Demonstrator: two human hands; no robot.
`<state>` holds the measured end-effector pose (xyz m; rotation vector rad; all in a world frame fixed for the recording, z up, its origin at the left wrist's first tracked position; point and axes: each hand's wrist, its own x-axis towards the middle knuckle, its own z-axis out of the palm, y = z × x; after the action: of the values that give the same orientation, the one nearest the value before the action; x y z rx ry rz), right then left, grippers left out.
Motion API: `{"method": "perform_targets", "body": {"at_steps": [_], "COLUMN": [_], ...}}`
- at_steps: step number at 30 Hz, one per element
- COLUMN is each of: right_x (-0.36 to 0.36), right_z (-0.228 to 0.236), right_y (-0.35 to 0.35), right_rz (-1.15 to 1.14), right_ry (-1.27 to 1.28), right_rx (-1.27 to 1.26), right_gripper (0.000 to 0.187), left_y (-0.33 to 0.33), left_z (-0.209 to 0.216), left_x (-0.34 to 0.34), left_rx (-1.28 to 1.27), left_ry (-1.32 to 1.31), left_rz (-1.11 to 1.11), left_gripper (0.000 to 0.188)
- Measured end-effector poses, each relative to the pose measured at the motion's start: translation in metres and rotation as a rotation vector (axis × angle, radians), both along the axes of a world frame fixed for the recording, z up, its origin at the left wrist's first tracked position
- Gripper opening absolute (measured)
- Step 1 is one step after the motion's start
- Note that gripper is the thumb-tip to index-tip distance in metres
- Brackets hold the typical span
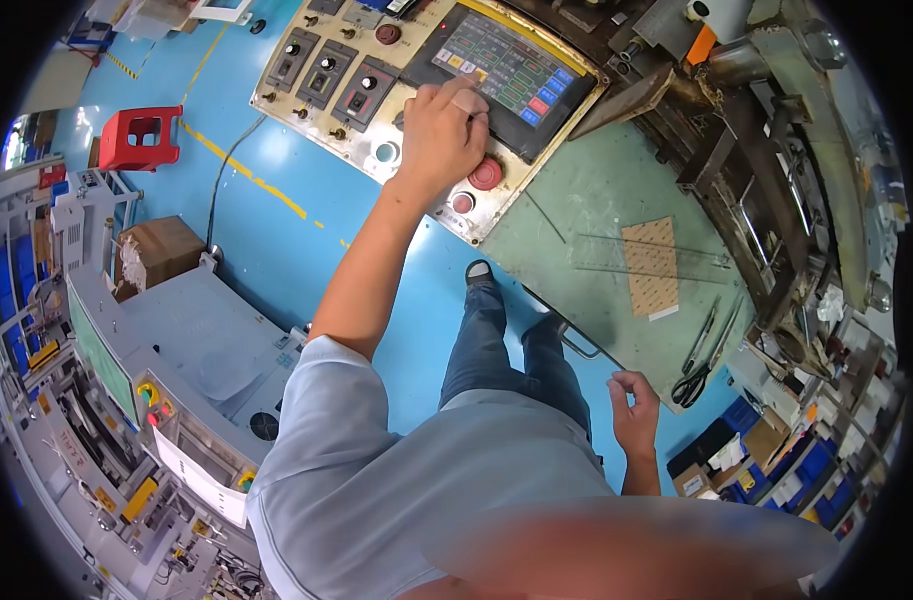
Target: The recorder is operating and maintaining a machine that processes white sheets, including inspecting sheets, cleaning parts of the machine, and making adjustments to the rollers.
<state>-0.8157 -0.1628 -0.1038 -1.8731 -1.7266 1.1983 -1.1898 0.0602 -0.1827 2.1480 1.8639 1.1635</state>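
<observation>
My left hand (442, 135) reaches over a metal control panel (438, 218), its fingers bent and one fingertip at the lower left part of a lit touchscreen (506, 75). No object shows in that hand. A red mushroom push button (486, 174) is beside its wrist, and a pale round button (386, 152) lies on the other side. My right hand (636, 412) hangs low by the edge of a green work table (586, 300). Its fingers curl loosely, with a gap between thumb and forefinger and nothing visible in it.
Scissors (690, 386), tweezers (703, 335), clear thin strips (616, 262) and a brown patterned sheet (651, 265) lie on the green table. Dark machine framework (716, 150) rises at right. At left stand a red stool (139, 139), a cardboard box (159, 252) and a grey machine (211, 325).
</observation>
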Motion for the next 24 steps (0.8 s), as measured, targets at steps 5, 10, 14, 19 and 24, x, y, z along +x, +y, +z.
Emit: {"method": "perform_targets", "body": {"at_steps": [5, 10, 14, 19, 24], "right_x": [-0.004, -0.007, -0.005, 0.006, 0.029], "right_z": [0.0, 0.001, 0.0, 0.007, 0.016], "right_y": [0.002, 0.004, 0.004, -0.001, -0.01], "right_rz": [-0.037, -0.034, -0.039, -0.112, -0.175], "right_ry": [-0.015, -0.006, 0.002, -0.005, -0.048], "right_rx": [0.008, 0.006, 0.003, -0.014, -0.002], "right_gripper": [0.01, 0.01, 0.011, 0.012, 0.014], "left_y": [0.006, 0.01, 0.013, -0.021, -0.092], "left_z": [0.003, 0.001, 0.0, -0.016, -0.038], "left_x": [0.0, -0.003, -0.016, -0.028, -0.005], "left_rx": [-0.076, -0.026, -0.097, 0.065, -0.118], "left_ry": [0.043, 0.069, 0.114, -0.007, -0.111], "left_rz": [-0.036, 0.128, 0.086, 0.175, 0.389], "left_gripper": [0.01, 0.014, 0.016, 0.019, 0.047]}}
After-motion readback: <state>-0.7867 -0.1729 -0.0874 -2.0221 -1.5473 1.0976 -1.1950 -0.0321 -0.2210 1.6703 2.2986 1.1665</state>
